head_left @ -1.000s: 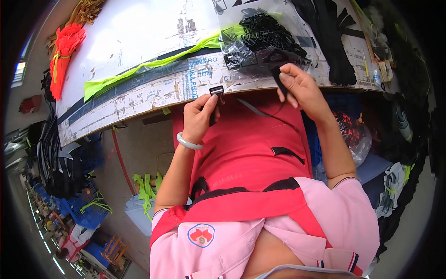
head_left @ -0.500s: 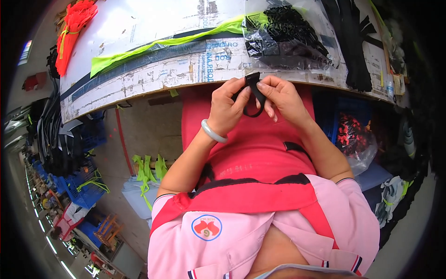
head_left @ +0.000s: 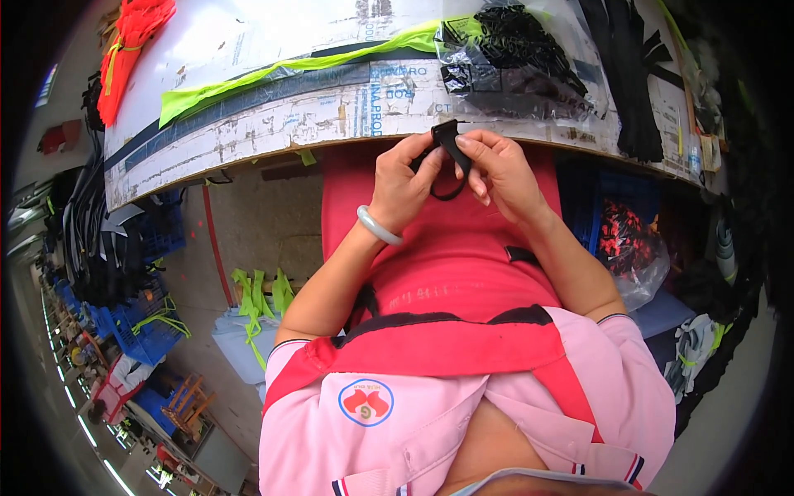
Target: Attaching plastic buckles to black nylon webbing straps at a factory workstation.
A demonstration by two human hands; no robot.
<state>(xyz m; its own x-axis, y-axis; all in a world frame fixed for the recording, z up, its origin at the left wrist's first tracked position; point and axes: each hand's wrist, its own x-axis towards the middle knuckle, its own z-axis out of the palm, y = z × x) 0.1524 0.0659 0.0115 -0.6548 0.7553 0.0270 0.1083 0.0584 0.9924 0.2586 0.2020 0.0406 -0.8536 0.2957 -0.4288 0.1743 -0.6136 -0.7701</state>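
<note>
Both hands have come together since a second ago, when they were well apart — the left with a black buckle, the right with a black strap. Now the black buckle point(head_left: 445, 130) and the black strap point(head_left: 460, 157) meet between the fingertips, just beside the front edge of the surface and above the red apron point(head_left: 438, 256). Beneath the fingers the strap hangs in a loop; how it passes through the buckle is too small to tell. The left hand point(head_left: 400, 188) has its grip closed on the buckle, thumb and fingers pinching it from the side; the right hand point(head_left: 501, 171) pinches the strap, its lower fingers curled near the loop. A pale bracelet point(head_left: 378, 226) circles the left wrist.

Beyond the hands lies the scuffed white surface point(head_left: 273, 124). On it a lime-green strip point(head_left: 331, 60) runs across to a clear plastic bag point(head_left: 463, 76) heaped with small black pieces point(head_left: 525, 45). Right of the bag lie long black bands point(head_left: 628, 99); at the far left is a tied orange-red bundle point(head_left: 126, 58). Lower down — left of the person — sits a blue basket point(head_left: 150, 339).
</note>
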